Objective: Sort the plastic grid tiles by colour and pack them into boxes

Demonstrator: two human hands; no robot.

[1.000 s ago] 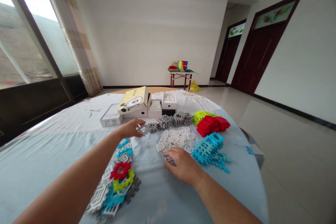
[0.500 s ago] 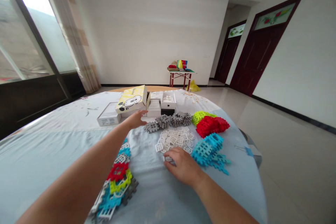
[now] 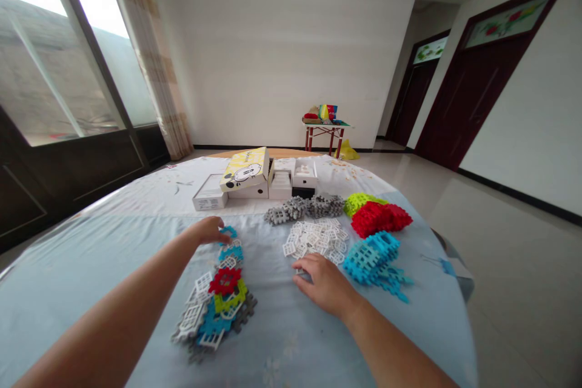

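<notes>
Loose toy pieces lie in groups by colour on the cloth-covered tabletop (image 3: 277,315), which probably makes each kind easy to pick out. Grey notched plastic pieces (image 3: 313,207) form a long heap in front of the boxes, with white plastic lattice pieces (image 3: 313,237) spread flat just nearer. To the right sit lime-green plastic pieces (image 3: 360,201), red notched plastic pieces (image 3: 379,219) and a stack of blue notched plastic pieces (image 3: 370,257). A mixed-colour strip of overlapping plastic pieces (image 3: 226,281) lies apart on the left, widest at its near end, perhaps to set it off from the single-colour piles. A yellow-and-white cardboard box (image 3: 245,168) and several white boxes (image 3: 210,191) stand at the back, out of the hands' way.

The left hand (image 3: 208,231) is at the strip's far end, its fingertips over a blue plastic piece (image 3: 228,231); its grip is partly curled, and whether it pinches that piece cannot be told. The right hand (image 3: 324,284) rests low beside the lattice pile, thumb and forefinger moderately parted around a small white plastic piece (image 3: 300,270); whether they press on it is unclear.
</notes>
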